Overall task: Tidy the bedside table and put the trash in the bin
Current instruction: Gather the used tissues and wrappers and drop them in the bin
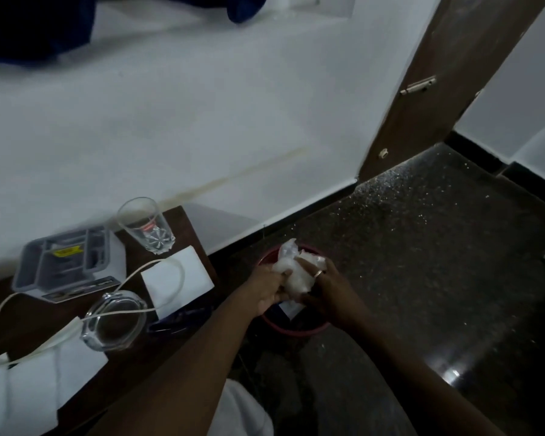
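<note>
Both hands hold a crumpled wad of white paper and clear plastic [296, 268] directly above a small red bin [296, 331] on the dark floor. My left hand [266, 286] grips the wad from the left, my right hand [326, 289], with a ring on one finger, from the right. A white scrap lies inside the bin below them. The dark wooden bedside table [183, 228] stands to the left of the bin.
On the table: an empty drinking glass [146, 225], a grey-and-white box [68, 264], a white card [177, 283], a glass ashtray [114, 320], a white cable [76, 322], dark-framed glasses [178, 319] and white papers [38, 385]. A white wall is behind; a brown door [438, 89] stands at the right.
</note>
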